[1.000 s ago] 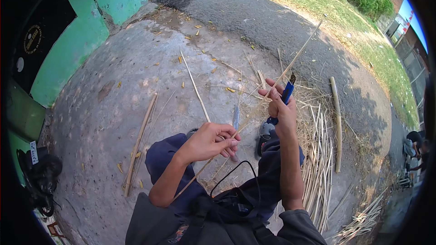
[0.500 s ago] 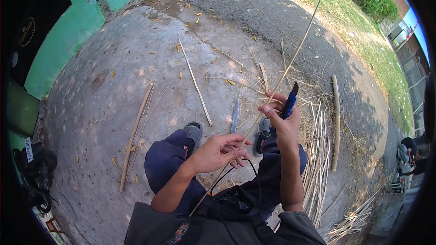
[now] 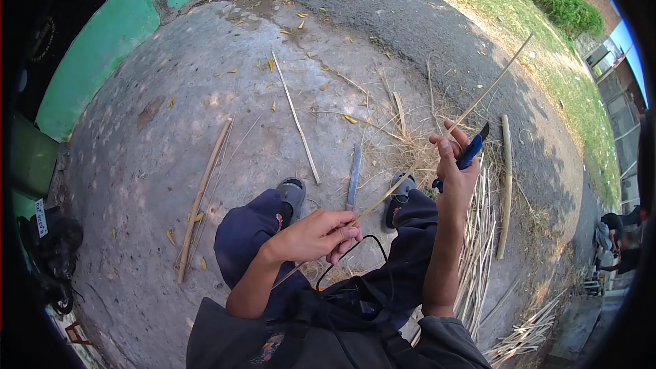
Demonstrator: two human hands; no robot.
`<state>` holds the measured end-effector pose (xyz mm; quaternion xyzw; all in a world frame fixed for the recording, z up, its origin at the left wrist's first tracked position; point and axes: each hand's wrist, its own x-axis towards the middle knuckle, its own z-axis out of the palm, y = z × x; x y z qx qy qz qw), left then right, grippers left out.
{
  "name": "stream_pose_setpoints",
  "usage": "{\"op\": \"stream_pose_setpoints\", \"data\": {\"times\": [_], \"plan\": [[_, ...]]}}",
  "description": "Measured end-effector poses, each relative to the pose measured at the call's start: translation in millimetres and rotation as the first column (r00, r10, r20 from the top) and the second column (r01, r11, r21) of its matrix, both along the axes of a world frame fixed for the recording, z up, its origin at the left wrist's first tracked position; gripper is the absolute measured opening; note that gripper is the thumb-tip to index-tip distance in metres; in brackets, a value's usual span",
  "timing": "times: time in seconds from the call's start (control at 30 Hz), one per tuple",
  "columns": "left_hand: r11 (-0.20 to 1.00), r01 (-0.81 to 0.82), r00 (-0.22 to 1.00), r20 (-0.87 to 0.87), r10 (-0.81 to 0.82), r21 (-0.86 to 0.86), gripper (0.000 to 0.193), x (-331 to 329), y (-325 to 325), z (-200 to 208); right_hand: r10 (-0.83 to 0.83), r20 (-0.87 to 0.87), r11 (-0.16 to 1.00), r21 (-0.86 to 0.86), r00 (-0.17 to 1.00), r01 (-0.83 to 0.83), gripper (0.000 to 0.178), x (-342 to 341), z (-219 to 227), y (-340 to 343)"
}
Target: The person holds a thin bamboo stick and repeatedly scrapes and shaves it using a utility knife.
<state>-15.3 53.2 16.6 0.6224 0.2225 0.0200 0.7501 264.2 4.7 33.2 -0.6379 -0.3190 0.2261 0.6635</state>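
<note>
A long thin bamboo strip (image 3: 493, 81) slants across my lap, up and to the right. My left hand (image 3: 316, 234) is closed round its lower part, with a short end showing below the wrist. Farther along, my right hand (image 3: 456, 169) pinches the same strip between thumb and fingertips. That hand also grips a blue utility knife (image 3: 470, 152), its dark blade out and tilted up and away. On the ground between my shoes lies a long knife (image 3: 354, 176) with a pale blade.
A pile of split strips (image 3: 473, 260) lies beside my right leg, near a thick bamboo pole (image 3: 506, 188). Another pole (image 3: 203, 201) and a lone strip (image 3: 295, 116) lie to the left and ahead. A black cord (image 3: 380, 246) loops over my lap. People crouch at far right.
My right hand has moved right with the utility knife, and the strip now leans lower to the right. My left hand has closed more tightly round the strip.
</note>
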Motion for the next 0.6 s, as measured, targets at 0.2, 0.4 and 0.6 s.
{"op": "stream_pose_setpoints", "data": {"times": [0.2,0.4,0.6], "plan": [[0.985,-0.168,0.982,0.084,0.171,-0.039,0.022,2.4,3.4,-1.3,0.036,0.287,0.999,-0.031,0.957,-0.028,0.046,-10.6,-10.5,-3.0],[0.928,-0.334,0.906,0.215,0.364,-0.162,0.019,8.1,-0.1,-7.5,0.353,0.511,0.936,-0.200,0.784,-0.291,0.032,-35.1,-27.6,-17.1],[0.907,-0.303,0.900,0.225,0.373,-0.292,0.020,6.7,2.4,-2.5,0.444,0.727,0.882,-0.250,0.524,-0.400,0.032,-55.9,-25.6,-14.6]]}}
